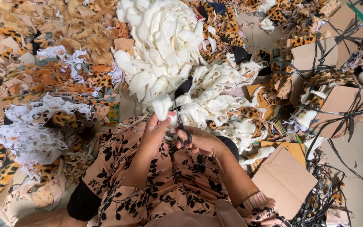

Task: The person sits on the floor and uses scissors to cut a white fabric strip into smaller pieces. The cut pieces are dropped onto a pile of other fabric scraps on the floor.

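**Scissors at the edge of a white fleece scrap**

Lap first: I'm looking down on a peach dress w/ black floral print (148,185), both forearms coming up from it. Left hand (156,130) is pinched shut on a small white fleece piece (163,106), thumb and fingers clamped at its lower end so the piece stands up and away from the body. Right hand (200,143) is closed thru the loops of black-handled scissors (182,113); blades run up and slightly left from the handles, long axis approx. parallel to the scrap, tips up by the white heap. Blades sit just to the right of the scrap, touching or nearly so. Can't tell from here whether they're parted or shut. So the scrap lies left of the blades, and the left hand is the nearer one to it, since it holds it.

Just beyond the hands: loose white offcuts (215,105) spread to the right, a big mound of white fleece pieces (164,46) straight ahead. Flat cardboard sheet (284,180) by the right elbow.

Further out: leopard-print and tan fabric scraps (55,46) cover the left side, w/ frayed white trimmings (34,134) among them. Far right, cardboard bundles tied w/ black strapping (337,80) on a tiled floor (358,151).
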